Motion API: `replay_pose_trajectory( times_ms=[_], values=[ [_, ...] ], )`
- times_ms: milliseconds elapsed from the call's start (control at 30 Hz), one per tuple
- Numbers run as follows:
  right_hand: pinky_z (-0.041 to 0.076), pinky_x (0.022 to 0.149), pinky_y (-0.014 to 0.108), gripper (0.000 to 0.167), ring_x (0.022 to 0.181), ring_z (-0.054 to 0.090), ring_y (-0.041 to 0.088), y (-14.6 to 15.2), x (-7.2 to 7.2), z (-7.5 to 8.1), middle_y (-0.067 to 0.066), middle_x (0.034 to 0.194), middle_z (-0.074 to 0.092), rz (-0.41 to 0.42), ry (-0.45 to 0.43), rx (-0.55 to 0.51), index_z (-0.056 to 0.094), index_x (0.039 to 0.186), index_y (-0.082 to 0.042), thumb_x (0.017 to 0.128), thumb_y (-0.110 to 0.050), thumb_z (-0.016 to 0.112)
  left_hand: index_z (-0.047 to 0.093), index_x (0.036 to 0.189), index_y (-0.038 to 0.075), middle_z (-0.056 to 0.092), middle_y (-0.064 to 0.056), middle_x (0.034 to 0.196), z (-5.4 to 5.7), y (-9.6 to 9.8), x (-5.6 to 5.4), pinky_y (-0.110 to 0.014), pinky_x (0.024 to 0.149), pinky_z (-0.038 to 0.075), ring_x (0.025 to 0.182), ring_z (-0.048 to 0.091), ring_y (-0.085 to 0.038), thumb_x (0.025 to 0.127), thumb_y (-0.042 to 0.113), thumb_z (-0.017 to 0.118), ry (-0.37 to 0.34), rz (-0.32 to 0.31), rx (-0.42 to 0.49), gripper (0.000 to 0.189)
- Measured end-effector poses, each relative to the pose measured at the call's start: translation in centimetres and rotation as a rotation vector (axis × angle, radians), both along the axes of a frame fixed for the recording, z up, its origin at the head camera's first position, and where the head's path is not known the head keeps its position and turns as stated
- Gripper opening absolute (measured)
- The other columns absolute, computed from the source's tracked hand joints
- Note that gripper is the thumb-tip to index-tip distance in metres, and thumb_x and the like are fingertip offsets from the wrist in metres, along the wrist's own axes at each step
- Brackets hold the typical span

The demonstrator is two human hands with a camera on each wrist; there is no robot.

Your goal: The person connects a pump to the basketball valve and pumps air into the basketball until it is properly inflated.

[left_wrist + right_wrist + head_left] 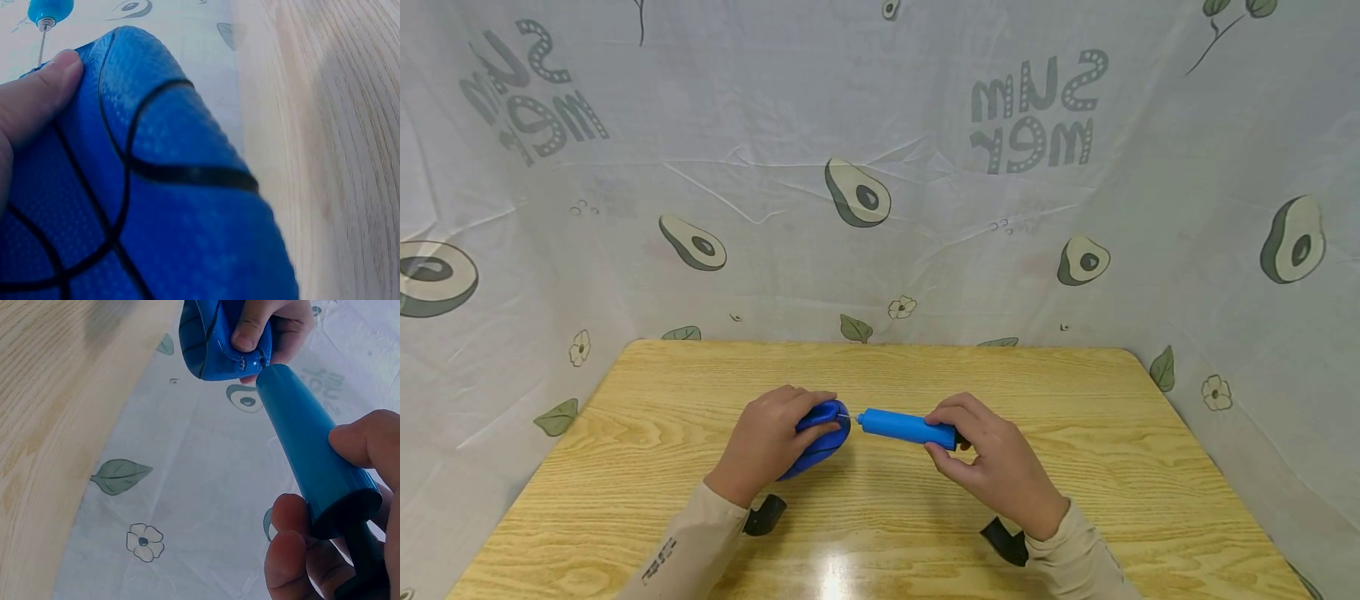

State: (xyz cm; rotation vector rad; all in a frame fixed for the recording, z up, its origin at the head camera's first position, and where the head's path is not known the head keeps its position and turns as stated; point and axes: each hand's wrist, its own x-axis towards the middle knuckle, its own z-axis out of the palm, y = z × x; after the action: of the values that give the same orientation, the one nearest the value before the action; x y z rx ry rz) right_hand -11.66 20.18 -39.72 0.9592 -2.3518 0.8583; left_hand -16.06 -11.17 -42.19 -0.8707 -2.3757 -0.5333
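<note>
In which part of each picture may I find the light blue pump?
Head: light blue pump below centre, slightly right.
Left wrist: top left corner, only one end of the pump showing.
Right wrist: right of centre, the pump slanting down to the right.
Shared landmark: the black-lined blue ball, visible in all three.

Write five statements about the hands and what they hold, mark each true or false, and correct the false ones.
1. The left hand grips a deflated blue basketball. True.
2. The right hand holds a screwdriver. False: it holds a blue hand pump.
3. A thin needle runs between the pump's tip and the basketball. True.
4. The pump's handle is white. False: it is black.
5. Both hands are above a wood-grained table. True.
</note>
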Motion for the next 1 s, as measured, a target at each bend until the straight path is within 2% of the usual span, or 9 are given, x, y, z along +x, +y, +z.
replay_pose_trajectory(
  times_ms=[567,767,1000],
  values=[
    [0.055,0.060,0.026,0.032,0.081,0.058,0.006,-0.09,0.01,-0.05,-0.002,0.114,0.063,-0.005,-0.008,0.017,0.069,0.112,-0.012,0.085,-0.007,0.085,0.076,0.123,0.017,0.077,0.001,0.103,-0.03,-0.08,-0.02,-0.040,0.083,0.063,0.093,0.073,-0.019,0.083,0.036,0.088,0.016,-0.003,-0.025,0.046],
    [0.054,0.061,0.023,0.032,0.081,0.059,0.006,-0.12,0.02,0.00,-0.002,0.114,0.063,-0.011,-0.017,0.023,0.070,0.112,-0.013,0.085,-0.008,0.085,0.076,0.123,0.016,0.076,0.002,0.100,-0.03,-0.13,-0.08,-0.039,0.080,0.062,0.090,0.071,-0.018,0.084,0.036,0.088,0.029,-0.008,-0.040,0.046],
    [0.054,0.060,0.025,0.031,0.081,0.058,0.006,-0.10,0.00,-0.02,-0.002,0.114,0.063,-0.007,-0.014,0.034,0.069,0.113,-0.013,0.086,-0.009,0.085,0.075,0.123,0.016,0.075,0.002,0.098,0.05,-0.13,-0.06,-0.038,0.080,0.062,0.088,0.071,-0.018,0.084,0.037,0.087,0.042,-0.006,-0.106,0.045]
  ],
)
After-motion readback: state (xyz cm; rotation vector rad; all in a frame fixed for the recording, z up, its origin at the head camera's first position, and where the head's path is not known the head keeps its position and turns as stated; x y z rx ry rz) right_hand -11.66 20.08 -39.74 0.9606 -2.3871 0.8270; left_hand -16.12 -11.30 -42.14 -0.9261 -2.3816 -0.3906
